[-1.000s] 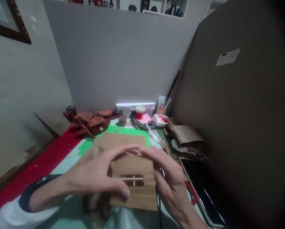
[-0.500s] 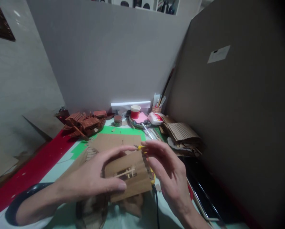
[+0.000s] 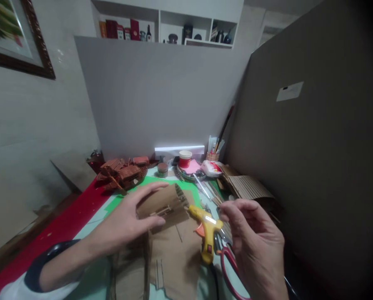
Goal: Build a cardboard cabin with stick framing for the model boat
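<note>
My left hand (image 3: 139, 208) is wrapped round a curved brown cardboard piece (image 3: 164, 204), thumb in front and fingers behind. Small wooden sticks sit in an opening on its face, and its right edge shows corrugation. To the right, my right hand (image 3: 251, 233) is raised apart from the piece, thumb and fingertips pressed together; whatever they pinch is too small to make out. Between the hands lies a yellow hot glue gun (image 3: 209, 229), its nozzle close to the piece's right edge. Red-handled scissors (image 3: 226, 266) lie beside my right hand, partly hidden by it.
A flat cardboard sheet (image 3: 176, 258) and a long cardboard form (image 3: 130, 271) lie below my left hand. Reddish-brown cardboard parts (image 3: 123, 173) stand back left; stacked corrugated cardboard (image 3: 251, 187) is at right. A red-and-white cup (image 3: 185, 159) and a jar (image 3: 163, 169) stand behind.
My right hand has moved away from the cardboard piece to the right, its fingers now pinched. The left hand keeps its hold. The view has tilted up, and the glue gun and scissors show more.
</note>
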### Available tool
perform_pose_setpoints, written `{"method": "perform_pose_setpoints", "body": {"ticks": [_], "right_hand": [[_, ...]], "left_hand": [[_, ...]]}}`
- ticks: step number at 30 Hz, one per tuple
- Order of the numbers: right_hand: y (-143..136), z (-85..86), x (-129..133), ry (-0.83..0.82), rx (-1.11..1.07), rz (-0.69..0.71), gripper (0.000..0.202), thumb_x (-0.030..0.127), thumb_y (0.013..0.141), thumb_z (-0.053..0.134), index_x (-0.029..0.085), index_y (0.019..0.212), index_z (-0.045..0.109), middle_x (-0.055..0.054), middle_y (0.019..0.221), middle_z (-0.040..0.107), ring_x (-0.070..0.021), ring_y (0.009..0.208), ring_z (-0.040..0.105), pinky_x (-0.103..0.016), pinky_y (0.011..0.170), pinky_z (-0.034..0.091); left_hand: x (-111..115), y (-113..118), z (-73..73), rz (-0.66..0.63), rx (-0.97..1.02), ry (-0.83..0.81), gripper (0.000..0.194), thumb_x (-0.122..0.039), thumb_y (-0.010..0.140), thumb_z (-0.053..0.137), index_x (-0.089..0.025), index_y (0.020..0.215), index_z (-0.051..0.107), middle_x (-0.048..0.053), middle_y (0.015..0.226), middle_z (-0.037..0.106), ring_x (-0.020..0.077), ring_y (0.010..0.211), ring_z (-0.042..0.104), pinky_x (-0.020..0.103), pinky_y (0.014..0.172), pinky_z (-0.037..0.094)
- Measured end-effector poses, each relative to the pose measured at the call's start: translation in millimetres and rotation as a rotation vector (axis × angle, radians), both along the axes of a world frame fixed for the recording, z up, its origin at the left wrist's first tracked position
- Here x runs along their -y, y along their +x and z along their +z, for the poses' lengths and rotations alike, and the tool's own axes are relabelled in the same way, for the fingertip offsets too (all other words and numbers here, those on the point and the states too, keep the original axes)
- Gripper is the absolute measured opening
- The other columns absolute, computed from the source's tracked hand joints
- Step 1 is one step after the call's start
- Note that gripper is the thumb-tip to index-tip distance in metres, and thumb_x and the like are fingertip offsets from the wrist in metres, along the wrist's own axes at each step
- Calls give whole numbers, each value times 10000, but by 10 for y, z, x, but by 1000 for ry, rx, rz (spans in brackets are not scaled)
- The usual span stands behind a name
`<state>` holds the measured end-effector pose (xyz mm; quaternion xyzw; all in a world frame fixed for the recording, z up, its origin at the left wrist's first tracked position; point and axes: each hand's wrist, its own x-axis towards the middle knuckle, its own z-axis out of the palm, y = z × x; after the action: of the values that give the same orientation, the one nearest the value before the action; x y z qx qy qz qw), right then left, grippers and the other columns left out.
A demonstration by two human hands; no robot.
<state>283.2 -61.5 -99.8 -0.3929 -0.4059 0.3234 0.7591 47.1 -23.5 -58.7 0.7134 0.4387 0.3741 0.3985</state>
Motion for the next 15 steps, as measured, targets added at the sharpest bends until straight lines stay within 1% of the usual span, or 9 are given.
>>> {"method": "perform_pose_setpoints", "body": {"ticks": [3,6,10,13,15], "right_hand": [[-15,8,-5,-68,-11,84,254,392,756,840,190,769,685,-12,642,695,-93,537,618,-135,505,524],[-39,3,3,-104,50,137,269,423,794,801,175,783,697,-19,571,676,-100,485,607,-148,473,520],[-12,-19,-10,-55,79,95,199,368,830,782,186,839,702,-3,663,693,-89,545,620,-148,514,529],[65,-19,-54,2,75,24,147,317,844,774,210,882,682,6,778,717,-83,643,638,-159,620,545],[130,2,-88,49,68,-20,116,289,861,755,214,895,673,9,808,717,-83,685,644,-174,683,544]], "left_hand": [[39,0,128,20,99,-21,524,-307,739,836,-356,1229,655,33,1334,662,340,1235,589,423,1032,463],[66,-10,172,25,151,-25,533,-321,711,862,-333,1210,675,43,1300,681,344,1243,578,391,1003,482],[45,-41,119,40,215,-8,505,-309,695,866,-315,1172,701,53,1246,700,334,1156,624,348,899,534],[18,-58,93,101,210,11,522,-306,674,874,-328,1169,712,44,1232,711,330,1119,641,317,851,550],[12,-62,103,154,204,18,529,-334,651,890,-337,1152,722,22,1232,715,310,1107,650,272,825,553]]}}
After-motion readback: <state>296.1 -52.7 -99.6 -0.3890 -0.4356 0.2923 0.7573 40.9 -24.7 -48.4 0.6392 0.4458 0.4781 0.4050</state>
